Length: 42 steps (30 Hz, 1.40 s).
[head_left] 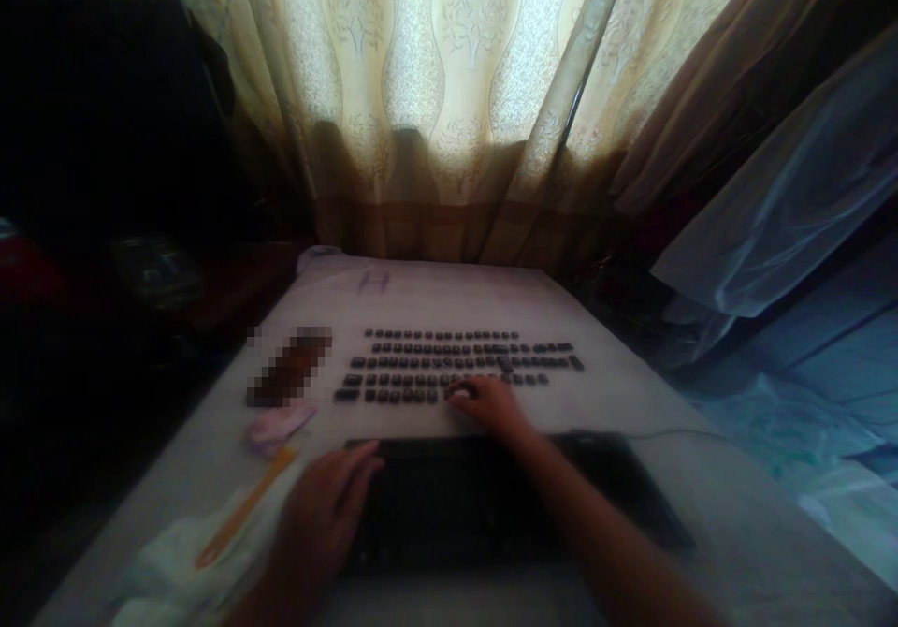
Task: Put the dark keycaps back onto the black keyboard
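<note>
A black keyboard (449,505) lies on the table in front of me, its details dark and blurred. My left hand (329,496) rests at its left edge, fingers stretched over the upper left corner. Beyond the keyboard, loose black keycaps (413,363) are laid out in several rows. My right hand (491,406) reaches over the keyboard to the nearest row. Its thumb and fingertips are pinched together at a keycap there; the hand partly covers the row, and the keycap itself is hardly visible.
On the left are an orange-handled brush or stick (245,510) on a white cloth (175,552), a pink cloth (277,426) and a pixelated brown object (291,367). A cable (673,433) runs right. Patterned curtains (463,75) hang behind the table (449,295).
</note>
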Each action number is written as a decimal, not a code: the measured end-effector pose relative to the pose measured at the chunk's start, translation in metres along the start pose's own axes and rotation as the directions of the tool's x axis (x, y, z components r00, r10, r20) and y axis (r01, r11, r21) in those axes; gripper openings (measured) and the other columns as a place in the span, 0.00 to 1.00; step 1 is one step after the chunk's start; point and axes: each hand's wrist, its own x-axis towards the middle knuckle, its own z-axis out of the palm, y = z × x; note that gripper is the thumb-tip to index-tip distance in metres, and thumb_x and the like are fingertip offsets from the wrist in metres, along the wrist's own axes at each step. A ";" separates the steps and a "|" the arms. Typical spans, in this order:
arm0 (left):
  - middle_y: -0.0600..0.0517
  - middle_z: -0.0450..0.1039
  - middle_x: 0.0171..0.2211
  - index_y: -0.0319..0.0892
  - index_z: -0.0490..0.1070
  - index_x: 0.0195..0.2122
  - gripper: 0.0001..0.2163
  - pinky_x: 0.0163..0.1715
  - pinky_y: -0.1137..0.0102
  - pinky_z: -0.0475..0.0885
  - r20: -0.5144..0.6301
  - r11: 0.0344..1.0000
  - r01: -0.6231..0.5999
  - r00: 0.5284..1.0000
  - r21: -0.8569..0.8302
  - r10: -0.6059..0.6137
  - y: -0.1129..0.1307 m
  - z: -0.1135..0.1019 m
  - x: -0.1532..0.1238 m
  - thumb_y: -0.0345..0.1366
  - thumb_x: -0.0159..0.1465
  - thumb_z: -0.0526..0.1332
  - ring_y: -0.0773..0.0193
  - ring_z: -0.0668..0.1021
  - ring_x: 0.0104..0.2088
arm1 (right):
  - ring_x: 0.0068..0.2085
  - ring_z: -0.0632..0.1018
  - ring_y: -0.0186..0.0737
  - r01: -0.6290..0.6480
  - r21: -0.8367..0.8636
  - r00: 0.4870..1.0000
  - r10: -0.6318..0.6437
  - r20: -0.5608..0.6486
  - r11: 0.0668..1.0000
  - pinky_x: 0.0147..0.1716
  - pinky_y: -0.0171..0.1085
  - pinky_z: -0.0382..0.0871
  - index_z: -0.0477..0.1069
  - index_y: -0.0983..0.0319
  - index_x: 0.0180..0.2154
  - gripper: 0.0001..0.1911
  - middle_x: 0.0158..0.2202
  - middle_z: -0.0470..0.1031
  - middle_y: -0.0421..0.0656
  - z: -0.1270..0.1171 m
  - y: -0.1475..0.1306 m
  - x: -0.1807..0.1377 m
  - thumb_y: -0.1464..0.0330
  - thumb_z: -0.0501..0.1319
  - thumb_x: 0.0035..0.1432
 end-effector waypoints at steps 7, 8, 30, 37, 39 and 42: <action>0.52 0.81 0.34 0.44 0.74 0.44 0.11 0.37 0.69 0.77 -0.021 0.999 -0.017 1.000 0.041 0.018 -0.012 0.001 -0.002 0.41 0.69 0.54 0.62 0.82 0.35 | 0.40 0.81 0.44 -0.036 -0.064 0.999 0.038 0.030 0.997 0.37 0.35 0.69 0.81 0.56 0.42 0.13 0.39 0.83 0.43 0.014 0.001 0.011 0.63 0.63 0.55; 0.52 0.81 0.34 0.44 0.74 0.44 0.11 0.37 0.70 0.77 -0.020 0.999 -0.020 1.000 0.040 0.021 -0.011 0.002 -0.002 0.41 0.69 0.54 0.62 0.82 0.35 | 0.40 0.81 0.44 -0.039 -0.069 0.999 0.041 0.034 0.997 0.37 0.34 0.68 0.81 0.56 0.42 0.13 0.39 0.83 0.43 0.014 0.002 0.011 0.62 0.63 0.55; 0.52 0.82 0.35 0.45 0.75 0.43 0.12 0.38 0.68 0.77 0.043 0.999 0.038 0.998 0.032 -0.040 -0.016 0.004 -0.004 0.42 0.69 0.54 0.61 0.82 0.36 | 0.29 0.77 0.42 0.009 0.276 0.987 0.035 -0.155 0.961 0.29 0.37 0.69 0.78 0.64 0.37 0.22 0.26 0.78 0.45 -0.028 0.014 -0.017 0.56 0.52 0.63; 0.49 0.81 0.40 0.45 0.75 0.43 0.13 0.45 0.62 0.75 0.108 0.986 0.164 0.980 0.020 -0.165 -0.025 0.007 -0.004 0.43 0.67 0.54 0.57 0.81 0.41 | 0.32 0.77 0.40 0.024 0.732 0.947 0.219 -0.234 0.681 0.32 0.36 0.70 0.76 0.62 0.32 0.26 0.30 0.76 0.45 -0.050 0.042 -0.081 0.48 0.51 0.61; 0.48 0.80 0.42 0.45 0.74 0.44 0.13 0.47 0.61 0.74 0.126 0.980 0.198 0.972 0.021 -0.199 -0.027 0.008 -0.004 0.43 0.67 0.54 0.56 0.80 0.43 | 0.29 0.74 0.39 -0.011 0.672 0.956 0.206 -0.211 0.740 0.28 0.35 0.68 0.75 0.62 0.30 0.28 0.25 0.72 0.43 -0.047 0.047 -0.094 0.49 0.47 0.63; 0.48 0.79 0.43 0.44 0.74 0.46 0.15 0.49 0.60 0.73 0.152 0.968 0.246 0.956 0.041 -0.249 -0.028 0.008 -0.004 0.44 0.66 0.54 0.55 0.80 0.45 | 0.23 0.68 0.36 -0.014 0.573 0.980 0.126 -0.155 0.819 0.24 0.34 0.63 0.72 0.61 0.25 0.28 0.19 0.64 0.39 -0.039 0.045 -0.105 0.51 0.45 0.64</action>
